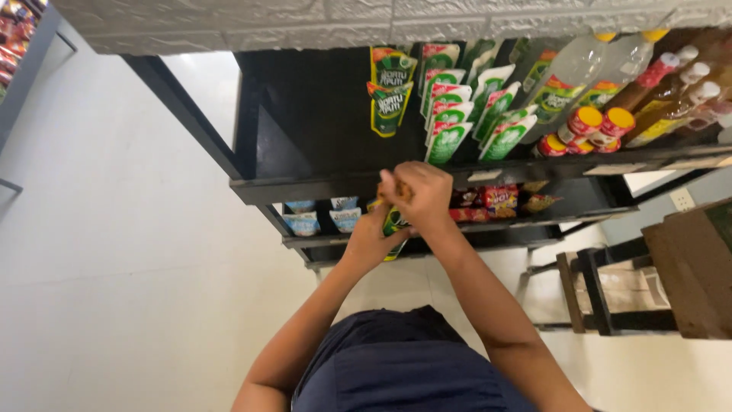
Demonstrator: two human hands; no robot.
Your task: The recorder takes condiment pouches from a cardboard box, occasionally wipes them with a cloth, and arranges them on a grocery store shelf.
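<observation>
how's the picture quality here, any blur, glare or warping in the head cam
Head view: wide-angle warping bows the black shelf edges; the left hand and right hand look soft with motion blur around the green pouch; the white floor is bright and washed out; the shelf's back is dark.

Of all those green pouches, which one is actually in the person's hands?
The green pouch below the shelf edge, gripped between the left hand and right hand. The two dark green pouches and the lighter green pouches sit untouched on the shelf.
</observation>
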